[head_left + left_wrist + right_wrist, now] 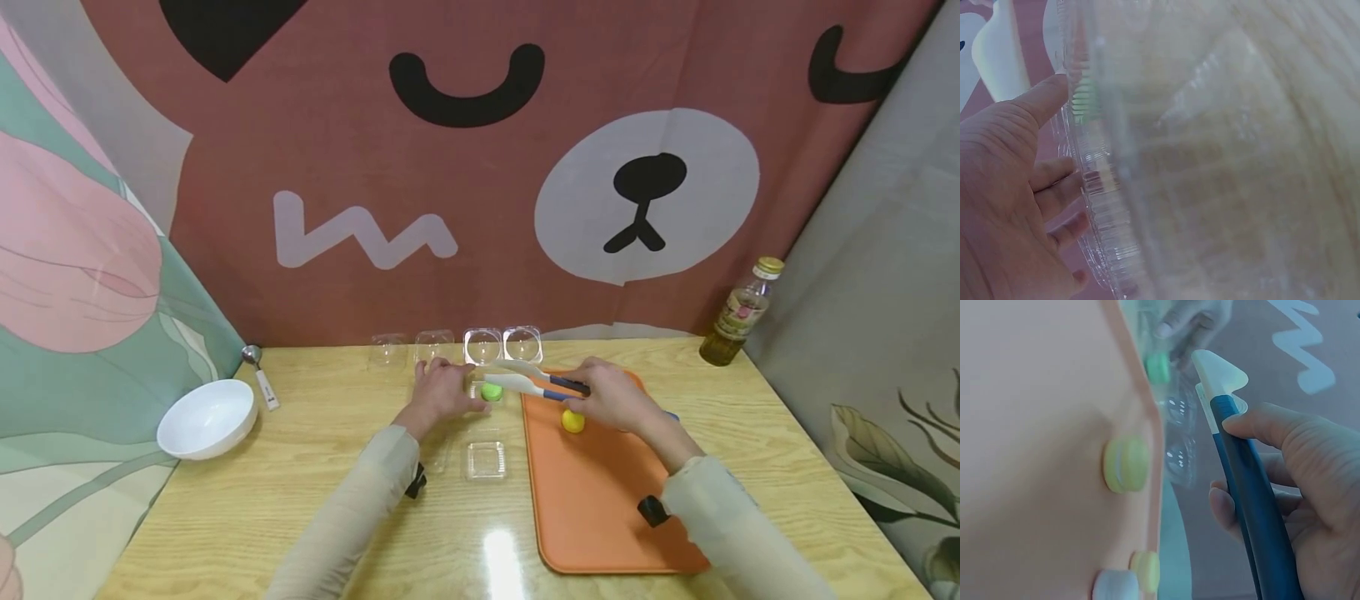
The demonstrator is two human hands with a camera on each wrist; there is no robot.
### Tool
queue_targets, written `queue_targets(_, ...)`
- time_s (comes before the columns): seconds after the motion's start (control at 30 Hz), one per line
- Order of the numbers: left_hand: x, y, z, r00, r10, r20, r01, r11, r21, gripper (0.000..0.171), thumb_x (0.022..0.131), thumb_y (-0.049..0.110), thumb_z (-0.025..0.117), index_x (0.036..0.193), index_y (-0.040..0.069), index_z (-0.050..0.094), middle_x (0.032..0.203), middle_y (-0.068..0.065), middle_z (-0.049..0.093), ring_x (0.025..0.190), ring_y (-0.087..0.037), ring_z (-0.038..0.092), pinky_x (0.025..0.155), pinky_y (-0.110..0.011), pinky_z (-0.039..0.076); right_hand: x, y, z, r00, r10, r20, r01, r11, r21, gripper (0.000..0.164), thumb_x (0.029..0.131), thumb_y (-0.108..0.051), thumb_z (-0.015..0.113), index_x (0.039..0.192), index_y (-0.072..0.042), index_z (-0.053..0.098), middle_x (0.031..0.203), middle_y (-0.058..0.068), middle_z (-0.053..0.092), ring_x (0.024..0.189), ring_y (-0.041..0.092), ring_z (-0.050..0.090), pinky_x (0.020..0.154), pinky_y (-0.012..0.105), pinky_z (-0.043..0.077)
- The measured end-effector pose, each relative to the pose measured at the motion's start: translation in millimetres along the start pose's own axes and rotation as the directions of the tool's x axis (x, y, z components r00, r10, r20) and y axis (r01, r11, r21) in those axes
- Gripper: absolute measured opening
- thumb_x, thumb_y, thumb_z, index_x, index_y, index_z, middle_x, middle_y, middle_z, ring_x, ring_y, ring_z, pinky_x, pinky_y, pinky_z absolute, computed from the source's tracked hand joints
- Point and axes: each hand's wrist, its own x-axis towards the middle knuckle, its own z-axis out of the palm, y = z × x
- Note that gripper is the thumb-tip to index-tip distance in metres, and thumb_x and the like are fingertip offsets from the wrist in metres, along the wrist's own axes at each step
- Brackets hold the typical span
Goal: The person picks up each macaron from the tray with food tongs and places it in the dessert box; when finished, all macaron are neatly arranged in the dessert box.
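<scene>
My right hand (611, 396) grips blue-handled tongs (1254, 487) with pale, flat tips. The tips are apart and reach left, over a green macaron (491, 392). That macaron sits in a small clear plastic box, whose ribbed wall (1104, 194) shows in the left wrist view. My left hand (442, 390) holds the box at its left side, thumb near and fingers beyond. Below the right hand, a yellow macaron (573, 422) stands on an orange tray (592, 500). In the right wrist view a second yellow macaron (1145, 572) and a pale blue one (1116, 586) are there too.
Several clear boxes, one of them a square box (485, 350), line the back edge by the curtain. Another clear box (486, 460) lies nearer me. At left are a white bowl (206, 421) and a measuring spoon (260, 379). A bottle (738, 315) stands back right.
</scene>
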Motion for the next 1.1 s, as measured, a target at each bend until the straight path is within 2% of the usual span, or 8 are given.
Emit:
queue_targets(0.1, 0.0, -0.4, -0.1, 1.000, 0.001, -0.001, -0.001, 1.000, -0.007, 0.091, 0.073, 0.062, 0.083, 0.149, 0.023, 0.052, 0.133, -0.002, 0.069, 0.141, -0.031, 0.043, 0.123, -0.063, 0.014, -4.8, 5.9, -6.4, 1.000, 0.018, -0.023, -0.017, 0.999, 0.036, 0.045, 0.090, -0.025, 0.076, 0.133, -0.015, 0.069, 0.108, 0.009, 0.066, 0.081, 0.019, 0.054, 0.066, 0.030, 0.044)
queue_targets(0.23, -1.3, -1.9, -2.8, 1.000, -0.002, 0.003, 0.002, 1.000, -0.014, 0.095, 0.073, 0.063, 0.083, 0.152, 0.024, 0.048, 0.138, -0.001, 0.067, 0.143, -0.031, 0.042, 0.124, -0.063, 0.013, -10.9, 14.3, -14.0, 0.998, 0.019, -0.066, -0.017, 0.999, 0.030, 0.043, 0.090, -0.024, 0.076, 0.131, -0.012, 0.070, 0.114, 0.012, 0.067, 0.086, 0.020, 0.058, 0.069, 0.032, 0.046)
queue_targets(0.47, -5.2, -11.6, -17.5, 0.999, 0.029, -0.022, -0.030, 0.999, -0.034, 0.096, 0.074, 0.063, 0.081, 0.153, 0.021, 0.046, 0.145, -0.002, 0.061, 0.146, -0.034, 0.039, 0.122, -0.065, 0.018, -20.7, 31.7, -23.8, 0.995, 0.024, -0.101, -0.024, 1.000, 0.001, 0.042, 0.089, -0.023, 0.076, 0.128, -0.008, 0.071, 0.107, 0.012, 0.068, 0.083, 0.019, 0.058, 0.067, 0.032, 0.045)
queue_targets(0.63, -8.5, -29.6, -27.5, 0.999, 0.017, -0.035, -0.019, 0.999, -0.046, 0.096, 0.076, 0.064, 0.079, 0.155, 0.022, 0.044, 0.155, -0.001, 0.052, 0.148, -0.034, 0.037, 0.121, -0.068, 0.017, -30.5, 45.2, -28.3, 0.991, 0.032, -0.126, -0.035, 0.999, -0.023, 0.041, 0.088, -0.023, 0.075, 0.126, -0.007, 0.072, 0.102, 0.011, 0.068, 0.081, 0.018, 0.056, 0.066, 0.031, 0.043)
queue_targets(0.87, -20.6, -60.9, -36.2, 0.999, -0.008, -0.032, 0.005, 0.996, -0.085, 0.097, 0.077, 0.060, 0.080, 0.156, 0.019, 0.041, 0.152, -0.006, 0.054, 0.147, -0.036, 0.038, 0.120, -0.072, 0.014, -47.1, 62.8, -33.9, 0.986, 0.053, -0.157, -0.060, 0.997, -0.043, 0.042, 0.087, -0.022, 0.076, 0.127, -0.010, 0.072, 0.097, 0.011, 0.070, 0.080, 0.018, 0.055, 0.066, 0.031, 0.042)
queue_targets(1.1, -33.7, -84.1, -39.7, 0.999, -0.015, 0.029, 0.018, 0.991, -0.132, 0.093, 0.081, 0.054, 0.080, 0.157, 0.017, 0.040, 0.151, -0.013, 0.055, 0.145, -0.041, 0.039, 0.118, -0.073, 0.016, -63.2, 82.1, -36.6, 0.986, 0.080, -0.147, -0.089, 0.994, -0.061, 0.038, 0.087, -0.022, 0.077, 0.120, -0.003, 0.074, 0.099, 0.013, 0.071, 0.083, 0.020, 0.058, 0.067, 0.032, 0.045)
